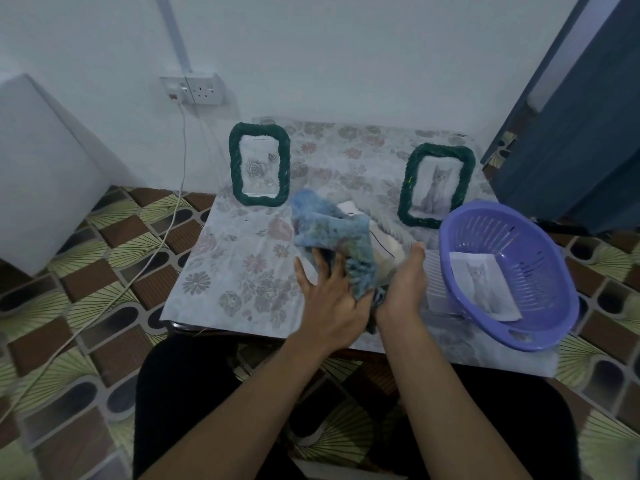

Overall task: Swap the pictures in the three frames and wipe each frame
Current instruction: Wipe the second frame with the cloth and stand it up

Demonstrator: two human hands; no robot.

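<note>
Left hand, near centre, fingers dug into a bunched blue cloth and holding it, thumb splayed out. Right hand just beside it, edge-on with thumb up. Its fingers are hidden, so I can't tell the grip; it probably steadies the pale rope frame, which lies mostly under the cloth at mid-table.

Green rose frame stands far left and green cat frame stands far right, both upright on the floral-covered table with pictures in. Purple basket at near right holds a loose cat print.

Judgement: wiping of the third frame is under way. Whether the green two are already swapped and wiped can't be read. The loose print suggests at least one swap is done or pending.
</note>
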